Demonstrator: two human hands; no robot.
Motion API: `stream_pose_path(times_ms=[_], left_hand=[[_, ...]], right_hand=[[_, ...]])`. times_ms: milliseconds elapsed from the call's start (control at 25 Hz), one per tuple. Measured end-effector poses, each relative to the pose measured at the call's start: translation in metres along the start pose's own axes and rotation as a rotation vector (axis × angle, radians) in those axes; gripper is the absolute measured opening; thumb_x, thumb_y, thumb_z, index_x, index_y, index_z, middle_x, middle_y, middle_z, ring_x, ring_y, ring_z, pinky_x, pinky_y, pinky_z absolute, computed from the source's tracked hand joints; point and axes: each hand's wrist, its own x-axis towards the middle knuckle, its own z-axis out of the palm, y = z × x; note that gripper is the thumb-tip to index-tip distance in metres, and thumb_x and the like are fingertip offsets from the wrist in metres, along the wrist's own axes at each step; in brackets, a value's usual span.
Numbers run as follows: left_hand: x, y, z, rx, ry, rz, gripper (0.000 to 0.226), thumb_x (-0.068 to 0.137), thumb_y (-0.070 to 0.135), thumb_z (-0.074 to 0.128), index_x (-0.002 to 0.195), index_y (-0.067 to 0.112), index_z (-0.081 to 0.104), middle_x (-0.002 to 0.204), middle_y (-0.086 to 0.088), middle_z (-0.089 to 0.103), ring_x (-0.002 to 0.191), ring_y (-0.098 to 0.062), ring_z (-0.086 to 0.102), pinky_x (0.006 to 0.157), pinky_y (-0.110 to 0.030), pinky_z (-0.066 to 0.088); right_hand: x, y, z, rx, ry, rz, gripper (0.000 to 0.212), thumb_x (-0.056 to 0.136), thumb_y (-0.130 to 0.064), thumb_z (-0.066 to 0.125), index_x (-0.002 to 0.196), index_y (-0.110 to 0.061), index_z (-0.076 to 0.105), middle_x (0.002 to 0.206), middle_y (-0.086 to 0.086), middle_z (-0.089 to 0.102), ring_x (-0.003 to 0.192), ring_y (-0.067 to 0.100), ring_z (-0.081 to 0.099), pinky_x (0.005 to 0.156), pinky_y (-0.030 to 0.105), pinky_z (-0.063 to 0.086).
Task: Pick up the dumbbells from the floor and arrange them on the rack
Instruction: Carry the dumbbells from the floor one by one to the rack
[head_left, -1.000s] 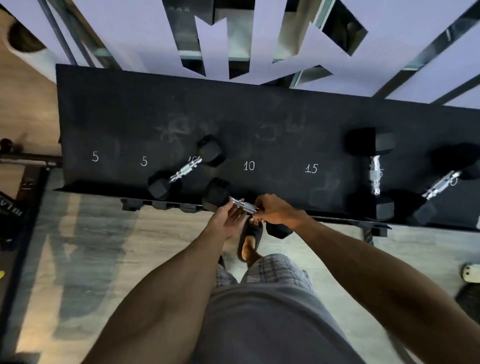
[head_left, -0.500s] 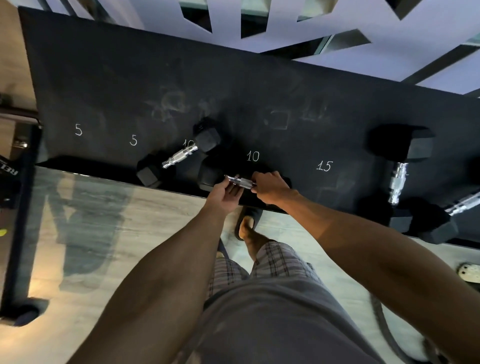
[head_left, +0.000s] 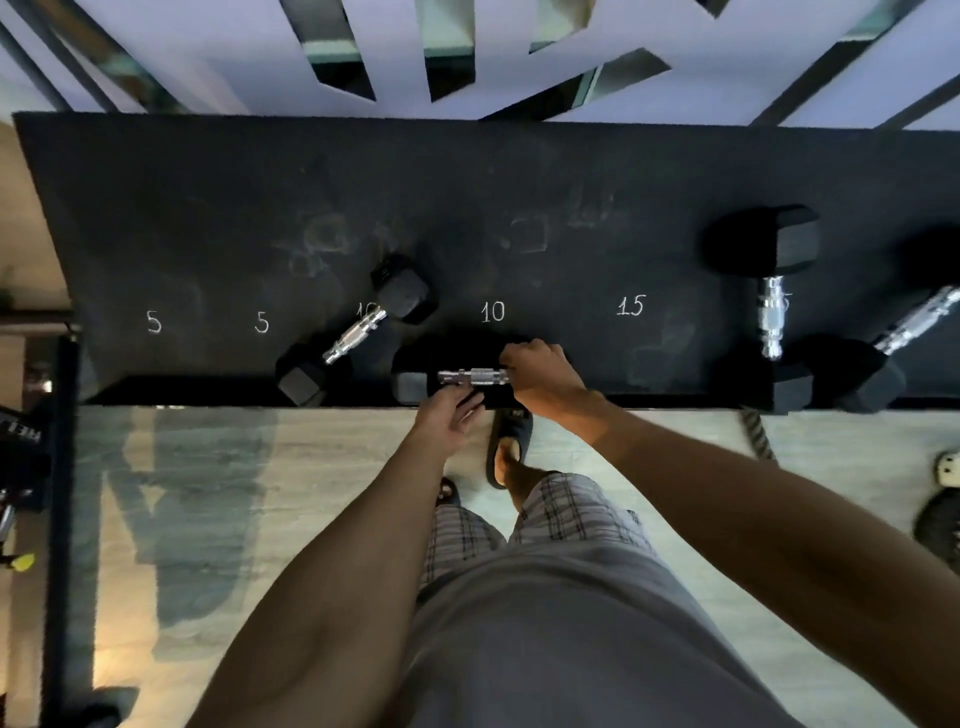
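Right, held dumbbell (head_left: 470, 378) lies crosswise at the front edge of the rack (head_left: 519, 197), just below the chalked "10" (head_left: 492, 312). Chrome handle exposed in the middle, left hex head visible, right head hidden under the right hand (head_left: 540, 376). Right hand is wrapped over the right end of the handle, fingers curled around it. Left hand (head_left: 447, 415) sits under the handle's left part, fingers loosely spread and touching it from below, not clenched.

To the left, a second dumbbell (head_left: 358, 332) rests diagonally on the rack, partly covering another chalked "10". Further left: two chalked "5" marks (head_left: 208, 322), both bare. Right of the hands: chalked "15" (head_left: 631, 305), then a bigger dumbbell (head_left: 771, 312) standing front-to-back, and another one (head_left: 893, 353) angled at the right frame edge.

Person's foot in a dark slipper (head_left: 511, 441) on the pale floor (head_left: 260, 493) just below the rack edge
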Motion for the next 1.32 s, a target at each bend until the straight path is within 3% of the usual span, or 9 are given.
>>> stream_pose_path(times_ms=[80,160,320,440,520,760,960,1160,1320], left_hand=[[-0.007,-0.003,-0.003,0.388,0.045,0.108,0.029,0.100,0.007,0.047,0.128,0.005,0.055,0.121,-0.017,0.066,0.105,-0.030,0.067,0.079,-0.037,0.057],[-0.015,-0.006,-0.008,0.829,0.075,0.277,0.024,0.095,0.006,0.051,0.116,0.009,0.061,0.104,-0.017,0.072,0.082,-0.028,0.070,0.068,-0.035,0.057],[-0.027,-0.019,-0.029,1.807,-0.119,0.511,0.020,0.088,0.013,0.049,0.094,0.017,0.068,0.109,-0.012,0.072,0.105,-0.027,0.067,0.092,-0.038,0.054],[-0.039,-0.039,-0.045,2.248,-0.204,0.490,0.030,0.086,0.024,0.045,0.105,0.018,0.068,0.120,-0.008,0.068,0.113,-0.029,0.064,0.096,-0.039,0.052],[-0.042,-0.062,-0.054,2.418,-0.302,0.495,0.031,0.089,0.025,0.047,0.111,0.018,0.067,0.125,-0.008,0.067,0.116,-0.028,0.062,0.098,-0.036,0.051],[-0.074,-0.161,-0.074,2.815,-0.727,0.521,0.029,0.090,0.020,0.048,0.112,0.014,0.065,0.123,-0.011,0.067,0.112,-0.028,0.063,0.093,-0.032,0.050],[-0.104,-0.243,-0.109,3.086,-1.022,0.478,0.019,0.086,0.018,0.047,0.093,0.022,0.064,0.112,-0.006,0.071,0.102,-0.025,0.066,0.085,-0.030,0.051],[-0.146,-0.333,-0.165,3.336,-1.223,0.541,0.026,0.091,0.018,0.046,0.111,0.016,0.063,0.121,-0.007,0.067,0.109,-0.026,0.062,0.090,-0.031,0.048],[-0.185,-0.411,-0.238,3.473,-1.484,0.594,0.029,0.097,0.018,0.045,0.121,0.010,0.059,0.127,-0.013,0.064,0.115,-0.029,0.059,0.095,-0.033,0.048]], right_hand=[[-0.026,-0.004,0.003,0.043,0.114,0.045,0.025,0.090,-0.012,0.046,0.109,-0.016,0.062,0.106,0.007,0.068,0.102,0.032,0.058,0.089,0.043,0.041],[-0.059,-0.008,0.017,0.071,0.147,0.131,0.023,0.092,-0.015,0.045,0.109,-0.013,0.061,0.108,0.012,0.069,0.102,0.036,0.061,0.085,0.043,0.045],[-0.140,-0.015,0.069,0.252,0.060,0.415,0.020,0.092,-0.015,0.046,0.105,-0.006,0.058,0.109,0.022,0.067,0.101,0.042,0.063,0.078,0.041,0.050],[-0.215,-0.033,0.121,0.438,0.064,0.594,0.024,0.095,-0.018,0.046,0.108,-0.003,0.060,0.113,0.021,0.065,0.105,0.040,0.062,0.073,0.030,0.038],[-0.264,-0.056,0.152,0.522,0.083,0.700,0.024,0.095,-0.014,0.046,0.108,-0.001,0.062,0.112,0.022,0.066,0.103,0.039,0.063,0.071,0.029,0.035],[-0.390,-0.133,0.267,0.839,0.137,1.096,0.024,0.090,-0.008,0.048,0.105,0.003,0.062,0.097,0.022,0.071,0.093,0.038,0.067,0.076,0.045,0.054],[-0.461,-0.225,0.351,1.077,0.294,1.318,0.026,0.096,-0.014,0.045,0.111,-0.001,0.061,0.105,0.020,0.070,0.096,0.037,0.065,0.083,0.045,0.054],[-0.512,-0.324,0.424,1.322,0.499,1.518,0.027,0.097,-0.016,0.045,0.115,-0.004,0.061,0.110,0.017,0.069,0.103,0.034,0.063,0.086,0.043,0.052],[-0.558,-0.406,0.487,1.475,0.660,1.648,0.028,0.097,-0.017,0.043,0.113,-0.006,0.063,0.106,0.017,0.071,0.098,0.033,0.065,0.083,0.041,0.052]])
